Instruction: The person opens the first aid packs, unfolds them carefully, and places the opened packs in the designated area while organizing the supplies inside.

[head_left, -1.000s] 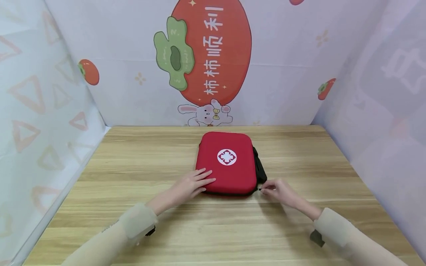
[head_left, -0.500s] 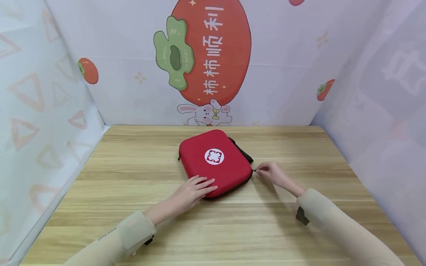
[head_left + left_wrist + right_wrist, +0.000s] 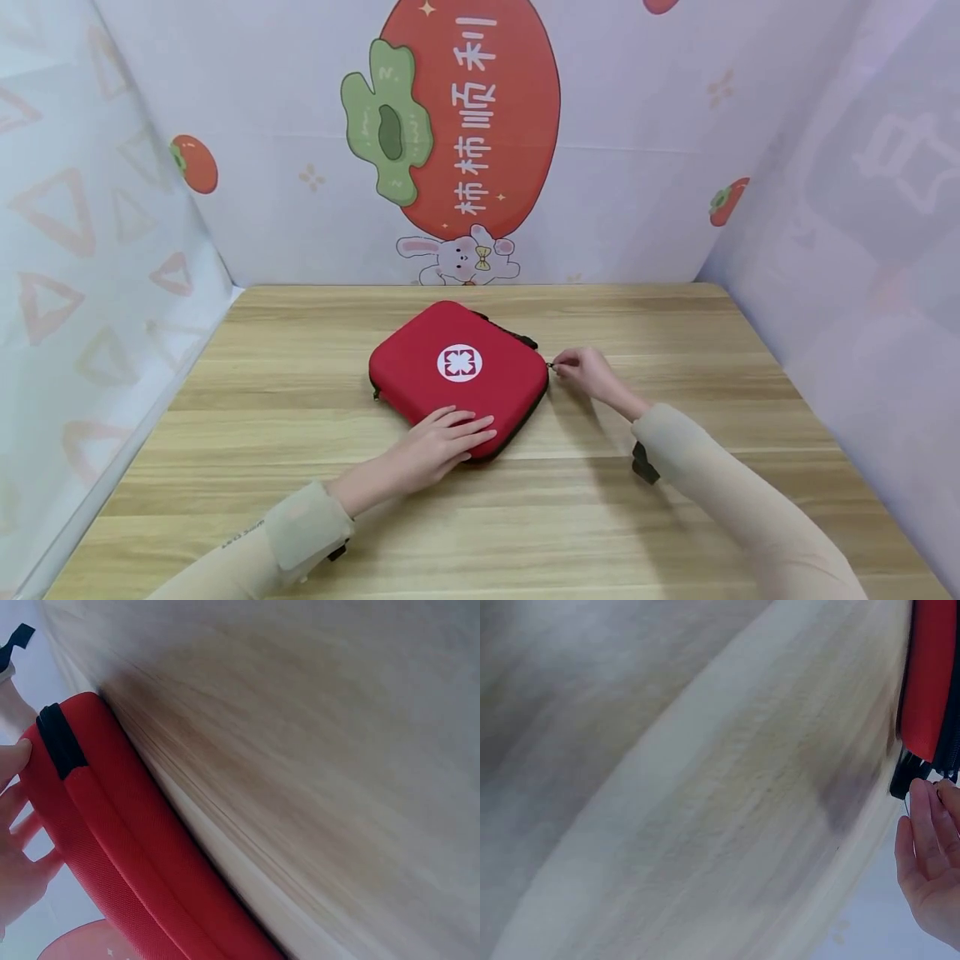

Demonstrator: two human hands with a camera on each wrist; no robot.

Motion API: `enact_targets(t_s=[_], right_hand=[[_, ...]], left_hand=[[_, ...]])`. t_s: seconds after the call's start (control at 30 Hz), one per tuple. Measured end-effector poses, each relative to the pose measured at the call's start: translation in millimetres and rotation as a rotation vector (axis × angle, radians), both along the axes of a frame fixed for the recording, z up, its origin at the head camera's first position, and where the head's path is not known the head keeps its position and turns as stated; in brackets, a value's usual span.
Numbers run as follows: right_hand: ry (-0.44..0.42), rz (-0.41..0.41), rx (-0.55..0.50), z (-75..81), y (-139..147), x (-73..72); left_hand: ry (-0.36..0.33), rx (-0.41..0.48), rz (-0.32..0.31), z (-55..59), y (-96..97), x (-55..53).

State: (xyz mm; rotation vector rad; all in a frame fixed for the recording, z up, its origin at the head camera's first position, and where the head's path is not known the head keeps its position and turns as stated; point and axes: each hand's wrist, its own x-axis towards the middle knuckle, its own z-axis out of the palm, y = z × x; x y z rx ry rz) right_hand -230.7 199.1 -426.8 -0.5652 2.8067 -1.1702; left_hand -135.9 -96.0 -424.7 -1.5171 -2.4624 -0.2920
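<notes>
- Left hand [image 3: 423,448]: fingers lie extended across the near corner.
- Red case [image 3: 459,393]: on the surface [image 3: 525,533], now turned anticlockwise (its zip pull [image 3: 551,365] apparently gaining little).
- Right hand [image 3: 592,375]: fingers, partly cropped at the wrist view, seemingly pinch that pull.

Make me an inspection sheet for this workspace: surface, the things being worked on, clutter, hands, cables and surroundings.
Surface: wood-grain table, with the case lying on it.
Job's things: red case, lid down, turned cornerwise, with a white round emblem and a black strap along its far right side; how far it is unzipped cannot be told.
Clutter: nothing seen.
Hands: left hand rests on the case's near corner; right hand pinches a zipper pull at its right corner.
Cables: nothing seen.
Surroundings: pale backdrop printed with a large red fruit and a rabbit.
</notes>
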Motion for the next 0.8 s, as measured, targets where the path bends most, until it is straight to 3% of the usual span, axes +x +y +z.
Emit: enact_targets(t_s=[0.13,0.23,0.37,0.53,0.7,0.8], right_hand=[[-0.024,0.001,-0.015,-0.1,-4.9,-6.2],[-0.03,0.006,-0.024,-0.2,-6.6,-8.2],[-0.031,0.008,-0.025,-1.7,-7.0,-8.4],[-0.044,0.007,-0.024,-2.9,-6.1,-6.2],[-0.031,0.045,-0.008,-0.8,-2.4,-1.1],[-0.049,0.087,-0.008,-0.2,0.5,9.2]], left_hand=[[-0.023,-0.002,-0.026,0.5,4.8,1.0],[-0.103,-0.056,-0.03,3.4,5.6,-3.9],[-0.178,-0.163,0.04,6.7,1.6,-17.2],[-0.162,-0.207,0.087,6.3,-2.7,-28.4],[-0.152,-0.187,0.085,4.5,-1.8,-29.2],[-0.162,-0.181,0.111,3.3,1.3,-29.7]])
